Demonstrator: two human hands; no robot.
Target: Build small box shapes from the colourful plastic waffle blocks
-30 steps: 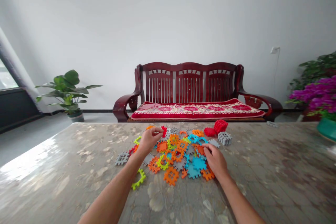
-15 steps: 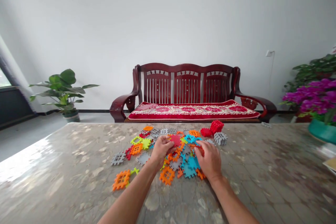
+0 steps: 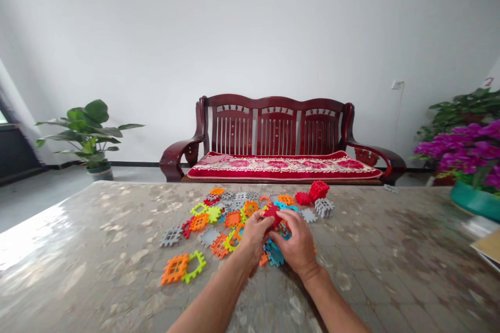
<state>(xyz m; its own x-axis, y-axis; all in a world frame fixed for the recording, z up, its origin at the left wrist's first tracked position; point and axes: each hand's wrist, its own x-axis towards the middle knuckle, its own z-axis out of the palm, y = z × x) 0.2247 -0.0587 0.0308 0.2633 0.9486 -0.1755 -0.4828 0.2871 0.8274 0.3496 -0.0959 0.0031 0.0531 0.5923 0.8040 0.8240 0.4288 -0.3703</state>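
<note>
Item, red piece (image 3: 272,215): toothed and flat-faced, it sat between your two hands above the heap, and it served as the clock's centre here.

Item, left hand (image 3: 253,238): at 7 o'clock, its thumb and fingers were nipped together on the red piece's near left side.

Item, right hand (image 3: 296,243): at 5 o'clock, its fingers were curled, with fingertips at the red piece's right edge and the thumb lower and apart; whether it gripped anything could not be told.

Item, blue pieces (image 3: 275,255): at 6 o'clock, below and between your hands, partly covered.

Item, orange solid piece (image 3: 233,219): at 9 o'clock, lying among the mixed heap.

Item, orange window piece (image 3: 175,269): at 8 o'clock, touching or just beside a yellow-green ring (image 3: 194,267).

Item, grey window piece (image 3: 171,237): near 9 o'clock, at the heap's outer edge.

Item, red cube (image 3: 320,189): at 2 o'clock, near a grey block (image 3: 324,207) at 3.

Item, patterned table (image 3: 117,250): under all these pieces; a wooden bench (image 3: 276,127) stood beyond at 12.
</note>
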